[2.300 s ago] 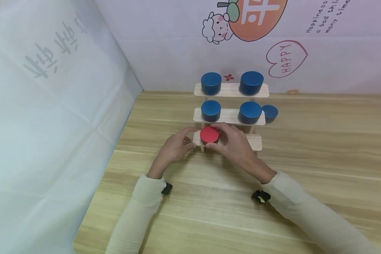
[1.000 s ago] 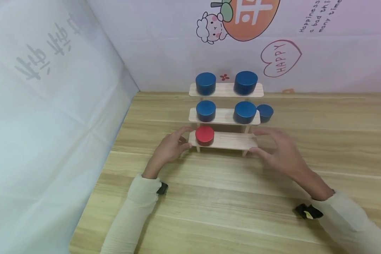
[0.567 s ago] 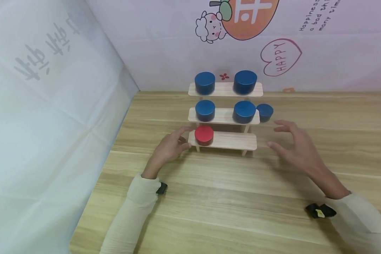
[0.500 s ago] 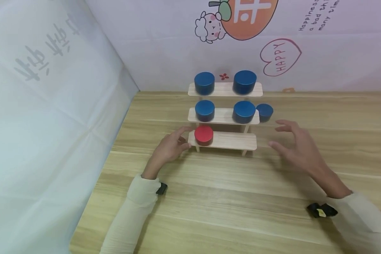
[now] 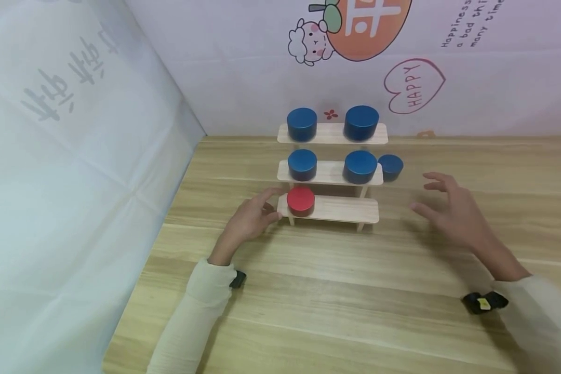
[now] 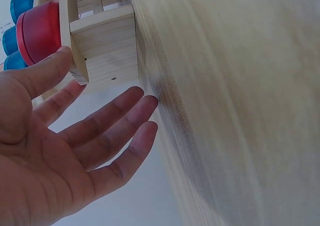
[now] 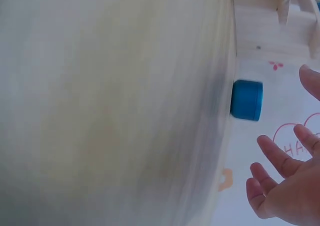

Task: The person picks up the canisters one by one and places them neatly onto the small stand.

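A three-tier wooden shelf (image 5: 338, 208) stands on the table. One red round tin (image 5: 301, 201) sits at the left of its bottom tier. My left hand (image 5: 250, 218) is at that tier's left end, thumb and index fingertips right at its corners, the other fingers loose beneath. In the left wrist view the thumb overlaps the shelf edge beside the red tin (image 6: 40, 33). To the right of the shelf my right hand (image 5: 455, 210) hovers over the table, fingers relaxed and apart, holding nothing. Nearest to it is a blue round tin (image 5: 390, 168) on the table, also in the right wrist view.
Two blue tins sit on the middle tier, a left one (image 5: 302, 165) and a right one (image 5: 360, 167). The top tier bears two more, a left one (image 5: 302, 124) and a right one (image 5: 361, 123). A printed white cloth (image 5: 243, 67) hangs behind the wooden table (image 5: 308, 311).
My right hand has let go of the red tin on the bottom tier and moved right, past the shelf's end. My left hand has stayed at the shelf's left end.
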A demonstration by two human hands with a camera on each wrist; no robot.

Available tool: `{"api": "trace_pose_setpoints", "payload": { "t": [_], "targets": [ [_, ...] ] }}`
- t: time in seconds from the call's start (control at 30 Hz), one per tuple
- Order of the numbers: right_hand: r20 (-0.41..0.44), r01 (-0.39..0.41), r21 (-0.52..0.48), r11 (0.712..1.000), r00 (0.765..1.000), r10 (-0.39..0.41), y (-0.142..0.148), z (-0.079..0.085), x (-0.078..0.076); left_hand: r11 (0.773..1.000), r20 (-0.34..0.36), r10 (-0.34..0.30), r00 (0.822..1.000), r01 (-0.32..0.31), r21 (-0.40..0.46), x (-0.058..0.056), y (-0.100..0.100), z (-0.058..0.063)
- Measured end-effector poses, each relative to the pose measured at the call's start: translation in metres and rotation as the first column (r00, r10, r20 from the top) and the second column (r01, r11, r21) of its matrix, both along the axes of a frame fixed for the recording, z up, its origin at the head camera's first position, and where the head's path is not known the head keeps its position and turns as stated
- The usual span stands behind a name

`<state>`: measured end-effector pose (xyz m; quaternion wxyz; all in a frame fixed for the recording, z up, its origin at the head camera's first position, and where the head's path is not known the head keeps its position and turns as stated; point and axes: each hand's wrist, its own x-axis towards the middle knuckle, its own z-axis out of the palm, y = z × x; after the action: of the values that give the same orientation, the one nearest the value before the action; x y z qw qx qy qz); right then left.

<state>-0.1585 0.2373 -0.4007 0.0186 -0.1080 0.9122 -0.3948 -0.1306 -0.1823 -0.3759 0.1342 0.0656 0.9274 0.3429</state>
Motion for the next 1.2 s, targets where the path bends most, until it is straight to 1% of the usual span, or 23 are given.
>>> {"api": "trace_pose_setpoints", "payload": {
  "t": [0.17, 0.47, 0.6, 0.73, 0.93, 1.03, 1.13, 1.2],
  "targets": [
    [0.076, -0.023, 0.031, 0.999, 0.997, 0.021, 0.005, 0.0, -0.013, 1.0, 0.0, -0.001, 1.0, 0.001, -0.003, 0.001, 0.0, 0.0],
    [0.179, -0.054, 0.043, 0.998, 0.983, 0.046, 0.005, 0.003, -0.037, 1.0, -0.001, 0.002, 1.0, -0.002, 0.001, 0.001, -0.001, 0.0],
    [0.178, -0.048, 0.046, 0.998, 0.983, 0.039, 0.002, 0.003, -0.045, 1.0, -0.006, -0.001, 1.0, 0.001, -0.004, 0.001, -0.001, -0.002],
    [0.175, -0.044, 0.048, 0.998, 0.984, 0.035, -0.001, 0.004, -0.053, 1.0, -0.028, -0.011, 1.0, 0.01, -0.007, 0.0, -0.002, -0.001],
    [0.237, -0.111, 0.086, 0.99, 0.968, 0.088, -0.005, 0.004, -0.068, 1.0, -0.033, 0.0, 0.999, -0.001, -0.012, 0.0, -0.001, -0.001],
    [0.25, -0.145, 0.112, 0.983, 0.962, 0.114, -0.007, 0.002, -0.076, 1.0, -0.032, 0.008, 0.999, -0.009, -0.015, 0.001, -0.001, -0.002],
    [0.254, -0.155, 0.103, 0.983, 0.959, 0.125, -0.011, 0.0, -0.082, 1.0, -0.028, 0.013, 1.0, -0.013, -0.014, 0.002, -0.001, -0.003],
    [0.251, -0.148, 0.092, 0.985, 0.96, 0.121, -0.014, -0.002, -0.085, 1.0, -0.027, 0.013, 1.0, -0.014, -0.012, 0.002, 0.0, -0.004]
  ]
}}
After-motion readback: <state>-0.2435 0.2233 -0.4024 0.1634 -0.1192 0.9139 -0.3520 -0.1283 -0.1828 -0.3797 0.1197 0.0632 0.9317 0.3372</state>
